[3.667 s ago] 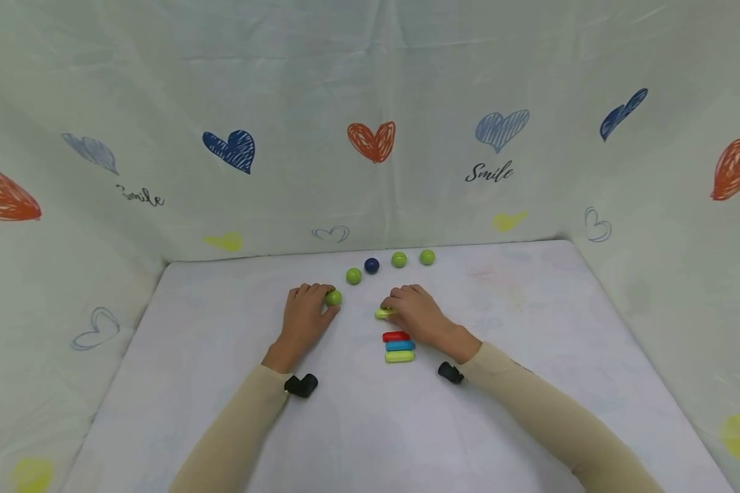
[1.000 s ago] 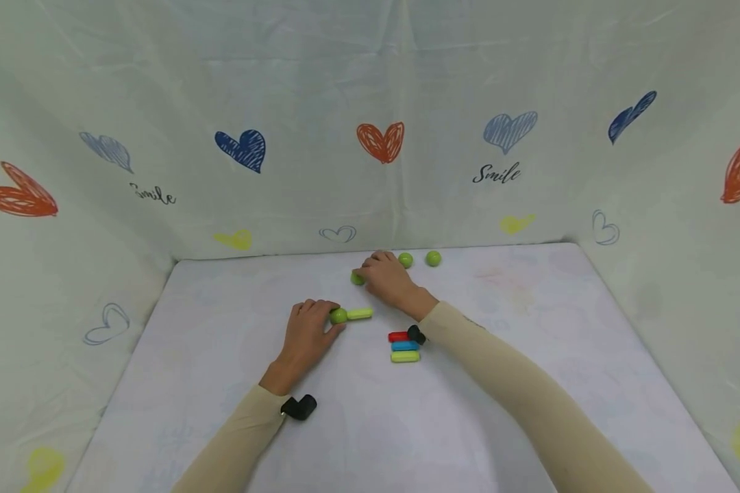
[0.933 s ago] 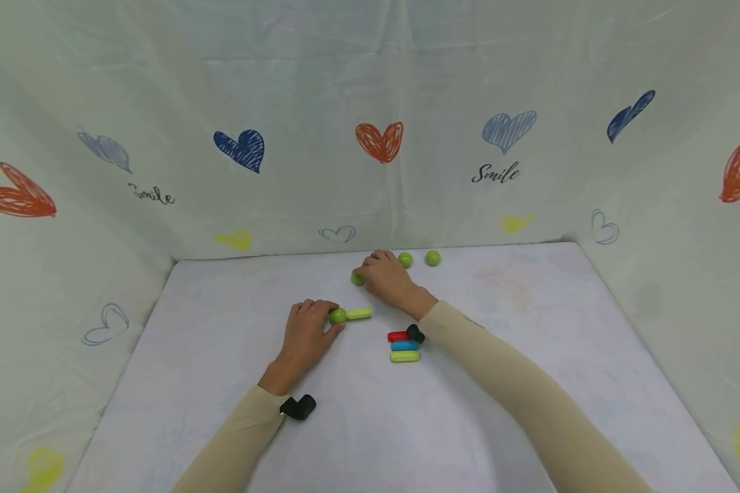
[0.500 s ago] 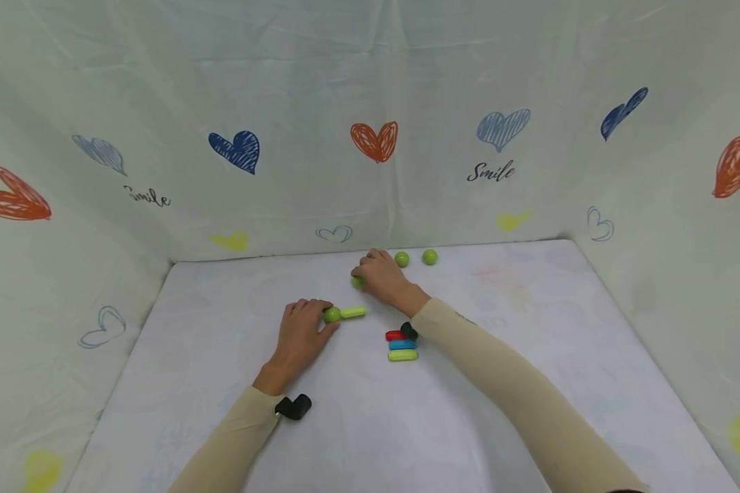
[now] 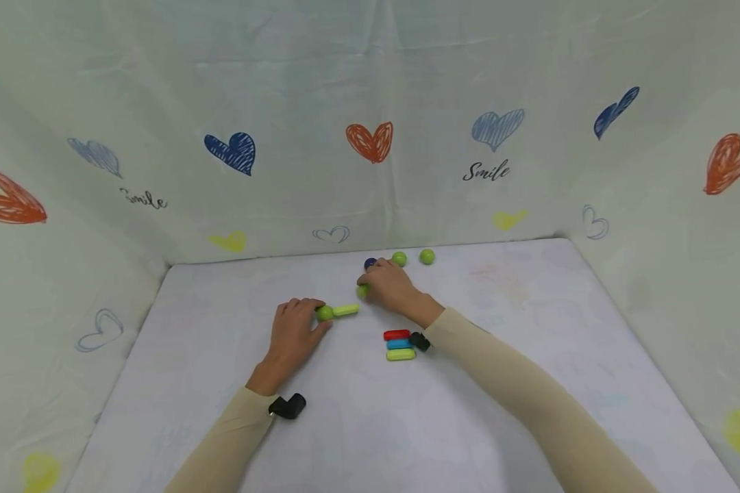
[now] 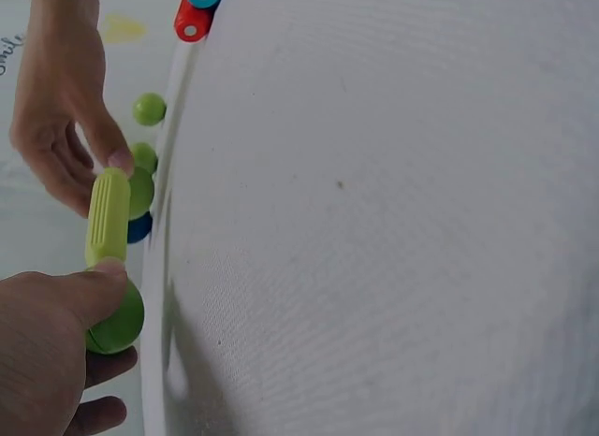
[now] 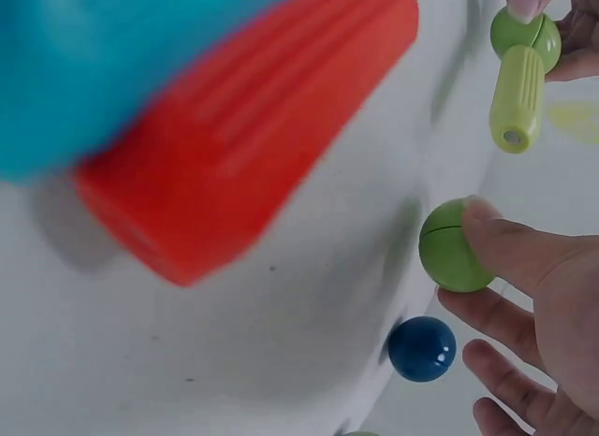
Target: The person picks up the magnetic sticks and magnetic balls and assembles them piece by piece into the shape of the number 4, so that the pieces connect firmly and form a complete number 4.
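Observation:
My left hand [image 5: 291, 337] pinches a green ball [image 5: 324, 313] between thumb and fingers. A yellow-green magnetic rod [image 5: 346, 310] sticks out of that ball to the right, with a small metal dot on its free end in the right wrist view. With thumb and forefinger, my right hand [image 5: 396, 289] pinches a second green ball [image 7: 451, 254], which is apart from the rod's free end. A dark blue ball [image 7: 422, 349] lies just beyond this hand and is partly covered by it in the head view.
Two more green balls, one [image 5: 399, 259] and another [image 5: 427, 256], lie near the table's back edge. A red rod [image 5: 397, 335], a blue rod [image 5: 399, 344] and a yellow-green rod [image 5: 401, 355] lie side by side close to my right wrist camera [image 5: 419, 341].
Earlier my right hand held the rod, which then came to sit on the left hand's ball. It took another green ball and has drawn it nearer, uncovering part of the blue ball.

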`<state>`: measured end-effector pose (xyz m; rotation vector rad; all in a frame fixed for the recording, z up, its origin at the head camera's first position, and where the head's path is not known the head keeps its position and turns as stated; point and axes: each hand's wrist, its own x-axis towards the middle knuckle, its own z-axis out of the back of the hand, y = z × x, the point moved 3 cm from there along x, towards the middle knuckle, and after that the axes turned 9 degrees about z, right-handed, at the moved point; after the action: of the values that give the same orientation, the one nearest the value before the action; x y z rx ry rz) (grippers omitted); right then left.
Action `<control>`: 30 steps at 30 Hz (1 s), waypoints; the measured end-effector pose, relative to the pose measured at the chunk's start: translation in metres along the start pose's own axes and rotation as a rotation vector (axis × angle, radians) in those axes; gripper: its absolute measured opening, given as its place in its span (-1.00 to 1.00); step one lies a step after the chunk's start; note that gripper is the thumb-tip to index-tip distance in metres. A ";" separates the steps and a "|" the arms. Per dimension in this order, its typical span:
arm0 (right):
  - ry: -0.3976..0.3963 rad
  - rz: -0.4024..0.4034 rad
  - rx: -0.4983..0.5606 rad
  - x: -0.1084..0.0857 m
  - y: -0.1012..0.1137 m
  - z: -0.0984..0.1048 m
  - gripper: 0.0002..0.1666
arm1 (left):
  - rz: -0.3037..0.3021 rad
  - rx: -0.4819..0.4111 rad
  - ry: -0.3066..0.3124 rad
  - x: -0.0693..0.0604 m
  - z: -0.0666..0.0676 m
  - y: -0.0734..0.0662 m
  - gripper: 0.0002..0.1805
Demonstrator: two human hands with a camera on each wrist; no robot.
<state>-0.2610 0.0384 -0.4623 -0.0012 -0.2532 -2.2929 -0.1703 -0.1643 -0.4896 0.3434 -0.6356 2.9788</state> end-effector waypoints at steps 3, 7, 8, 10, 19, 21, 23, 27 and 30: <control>-0.022 0.003 0.033 -0.010 0.000 0.000 -0.62 | 0.007 -0.004 0.000 0.000 0.000 0.001 -0.56; -0.055 0.014 0.081 -0.023 0.002 0.000 -0.64 | 0.004 -0.007 -0.003 -0.001 0.001 -0.001 -0.57; -0.062 0.017 0.092 -0.025 0.002 0.000 -0.64 | 0.003 -0.006 -0.005 -0.002 0.001 -0.001 -0.57; -0.074 0.022 0.115 -0.030 0.004 0.001 -0.64 | 0.002 -0.008 -0.007 -0.002 0.002 -0.002 -0.56; -0.083 0.036 0.156 -0.038 0.010 0.000 -0.63 | -0.012 -0.037 -0.015 -0.004 0.000 -0.004 -0.56; -0.086 0.036 0.156 -0.038 0.010 -0.001 -0.63 | -0.016 -0.038 -0.016 -0.004 -0.001 -0.004 -0.56; -0.086 0.035 0.156 -0.039 0.011 -0.002 -0.64 | -0.017 -0.034 -0.015 -0.004 -0.001 -0.004 -0.56; -0.078 0.024 0.174 -0.042 0.014 -0.004 -0.62 | -0.019 -0.022 -0.010 -0.004 0.000 -0.003 -0.57; -0.066 0.011 0.191 -0.044 0.017 -0.008 -0.61 | -0.026 -0.018 -0.007 -0.004 0.000 -0.002 -0.57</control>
<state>-0.2185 0.0580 -0.4705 0.0198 -0.5039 -2.2517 -0.1662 -0.1625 -0.4896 0.3580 -0.6533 2.9465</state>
